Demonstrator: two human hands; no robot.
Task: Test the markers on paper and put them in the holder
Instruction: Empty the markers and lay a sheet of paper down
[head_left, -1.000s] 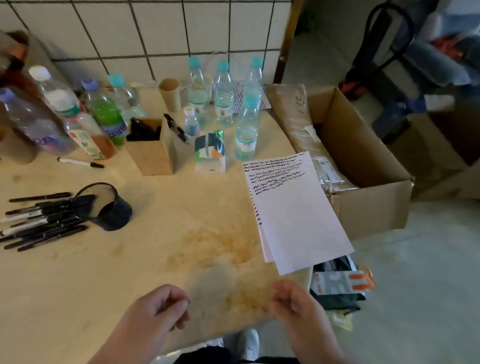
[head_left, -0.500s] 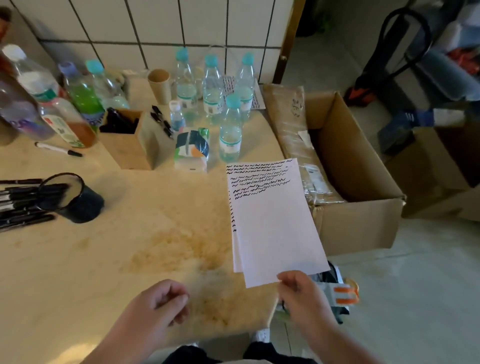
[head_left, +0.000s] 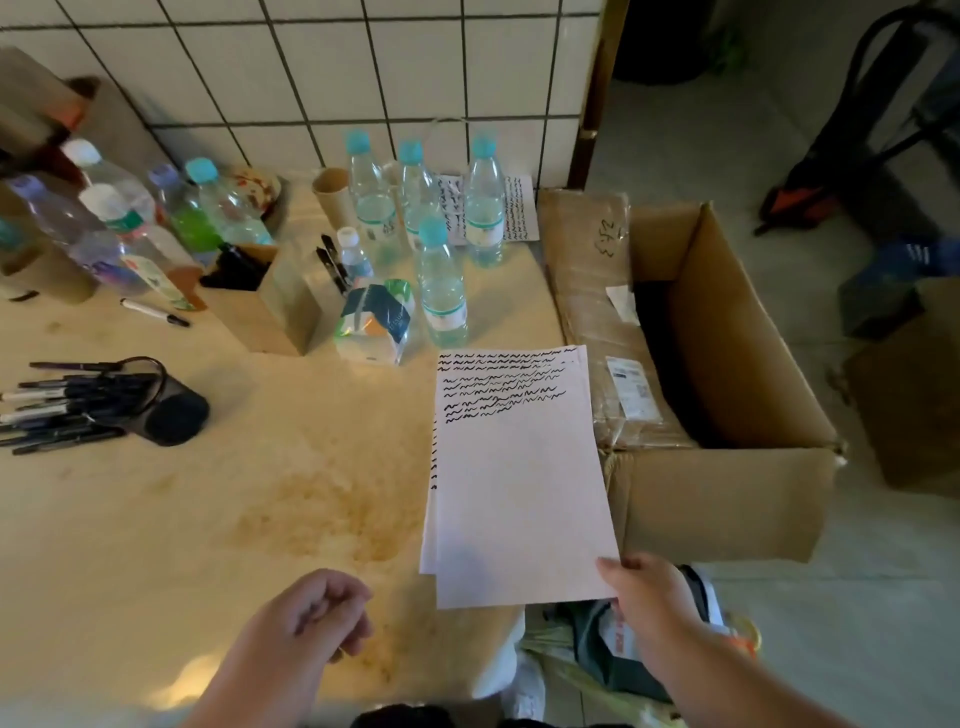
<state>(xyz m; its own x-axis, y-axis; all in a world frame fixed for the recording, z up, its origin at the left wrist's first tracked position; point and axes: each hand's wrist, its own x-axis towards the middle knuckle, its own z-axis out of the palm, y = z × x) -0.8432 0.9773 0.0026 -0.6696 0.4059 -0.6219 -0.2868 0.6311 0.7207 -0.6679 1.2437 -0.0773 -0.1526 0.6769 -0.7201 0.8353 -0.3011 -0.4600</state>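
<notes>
**Scribbled sheets held at the table's right edge**

The right hand (head_left: 649, 597) pinches the near right corner of the white paper sheets with black squiggle lines (head_left: 519, 478). Their long axis runs away from the person, squiggles at the far end. They lie on the pale beige speckled table (head_left: 208, 519), beside an open brown cardboard box (head_left: 727, 499). The left hand (head_left: 311, 618) hangs loosely curled, holding nothing. Black markers (head_left: 62, 410) lie at left, pointing sideways into a tipped black cup holder (head_left: 166, 410). A white tiled wall (head_left: 363, 78) stands behind.

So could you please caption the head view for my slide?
Right hand pinches scribble-covered paper at the table edge.
</notes>
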